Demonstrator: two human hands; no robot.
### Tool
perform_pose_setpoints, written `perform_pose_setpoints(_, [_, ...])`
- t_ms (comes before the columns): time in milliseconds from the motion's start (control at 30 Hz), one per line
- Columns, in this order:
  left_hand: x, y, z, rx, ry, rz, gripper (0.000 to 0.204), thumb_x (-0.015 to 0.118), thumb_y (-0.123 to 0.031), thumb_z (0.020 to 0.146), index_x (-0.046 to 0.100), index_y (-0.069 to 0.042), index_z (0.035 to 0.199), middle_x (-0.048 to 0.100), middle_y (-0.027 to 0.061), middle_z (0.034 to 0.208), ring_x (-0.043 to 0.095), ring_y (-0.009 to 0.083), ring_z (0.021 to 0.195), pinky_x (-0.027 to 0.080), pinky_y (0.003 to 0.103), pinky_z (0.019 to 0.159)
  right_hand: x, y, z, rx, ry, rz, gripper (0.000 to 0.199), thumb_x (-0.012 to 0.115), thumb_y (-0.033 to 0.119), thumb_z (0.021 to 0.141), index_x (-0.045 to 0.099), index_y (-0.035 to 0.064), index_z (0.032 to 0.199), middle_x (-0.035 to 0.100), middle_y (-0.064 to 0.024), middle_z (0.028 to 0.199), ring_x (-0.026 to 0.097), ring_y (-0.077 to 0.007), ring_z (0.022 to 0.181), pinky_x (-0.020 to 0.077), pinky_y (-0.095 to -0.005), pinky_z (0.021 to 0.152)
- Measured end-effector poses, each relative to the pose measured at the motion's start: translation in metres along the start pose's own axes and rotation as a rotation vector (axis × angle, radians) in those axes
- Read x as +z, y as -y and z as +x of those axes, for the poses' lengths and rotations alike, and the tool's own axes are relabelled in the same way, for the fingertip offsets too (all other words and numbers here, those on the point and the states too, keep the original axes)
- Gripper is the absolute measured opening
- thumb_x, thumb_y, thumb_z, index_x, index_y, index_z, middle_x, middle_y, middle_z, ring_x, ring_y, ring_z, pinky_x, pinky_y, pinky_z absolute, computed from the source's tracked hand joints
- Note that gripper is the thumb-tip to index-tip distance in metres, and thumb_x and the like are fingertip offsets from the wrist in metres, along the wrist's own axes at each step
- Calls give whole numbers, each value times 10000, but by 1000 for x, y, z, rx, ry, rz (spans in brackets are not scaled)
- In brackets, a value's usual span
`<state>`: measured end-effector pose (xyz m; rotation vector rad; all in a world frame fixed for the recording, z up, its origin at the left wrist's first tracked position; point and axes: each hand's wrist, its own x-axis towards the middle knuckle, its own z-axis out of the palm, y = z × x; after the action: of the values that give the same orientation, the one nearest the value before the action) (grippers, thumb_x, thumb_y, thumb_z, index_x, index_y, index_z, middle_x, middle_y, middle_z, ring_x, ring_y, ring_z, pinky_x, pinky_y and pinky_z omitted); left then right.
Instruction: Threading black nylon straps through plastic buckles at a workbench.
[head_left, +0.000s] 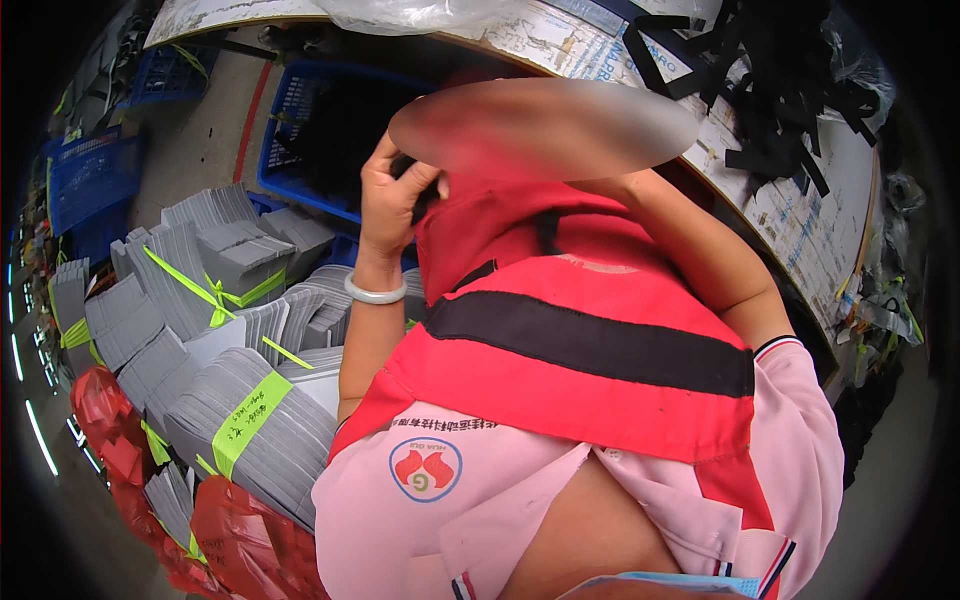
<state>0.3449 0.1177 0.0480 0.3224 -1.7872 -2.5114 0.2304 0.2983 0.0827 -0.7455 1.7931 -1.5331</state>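
Observation:
My left hand [396, 200], with a pale bangle [375, 289] on its wrist, is raised beside the red apron [470, 240]. Its thumb and fingers are closed around a small black piece [428, 193] that looks soft; its exact kind does not show. My right forearm [700, 235] reaches in across the apron's right side. A blurred patch covers the right hand, so its fingers and anything in them are hidden.
Beyond my left hand, a blue crate [268, 165] holds dark items. Bundles of grey sheets [255, 420] tied with yellow-green strips lie at left, near red plastic bags [240, 540]. Black straps [790, 110] lie heaped on the worn white table [790, 215].

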Motion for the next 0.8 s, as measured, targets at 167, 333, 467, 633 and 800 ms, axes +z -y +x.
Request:
perform_pose_setpoints(167, [42, 14, 13, -114, 181, -144, 693, 700, 40, 790, 417, -40, 1418, 617, 63, 1141, 579, 86, 671, 471, 201, 572, -16, -4, -4, -89, 148, -261, 196, 628, 139, 902, 685, 6, 1034, 686, -149, 853, 636, -258, 715, 516, -335, 700])
perform_pose_setpoints(333, [47, 25, 15, -304, 347, -304, 770, 722, 11, 770, 367, -60, 1450, 621, 64, 1054, 572, 87, 653, 433, 195, 522, -35, -2, -26, 104, 283, -237, 205, 610, 78, 915, 661, 1, 1098, 685, -92, 910, 640, -170, 810, 515, -298, 756])
perform_pose_setpoints(467, [45, 39, 13, -338, 457, -365, 784, 762, -204, 807, 350, -69, 1460, 592, 35, 856, 571, 89, 614, 382, 186, 471, -34, -11, -36, -106, 243, -372, 183, 625, 64, 889, 649, -3, 1057, 678, -115, 938, 661, -220, 845, 513, -345, 739])
perform_pose_setpoints(633, [49, 43, 15, -414, 316, -567, 672, 565, -520, 918, 434, -81, 1410, 593, 46, 816, 550, 88, 575, 357, 168, 421, -29, -10, -39, -25, 42, -294, 155, 624, 121, 916, 621, -7, 1003, 642, -88, 822, 602, -150, 701, 494, -295, 653])
perform_pose_setpoints(800, [43, 49, 24, -440, 205, -469, 347, 512, -316, 999, 649, 1, 1027, 640, 73, 855, 532, 87, 546, 338, 180, 399, -50, -3, -41, 275, 27, -57, 233, 595, 217, 951, 643, -10, 976, 596, -32, 696, 535, -74, 577, 442, -250, 524])
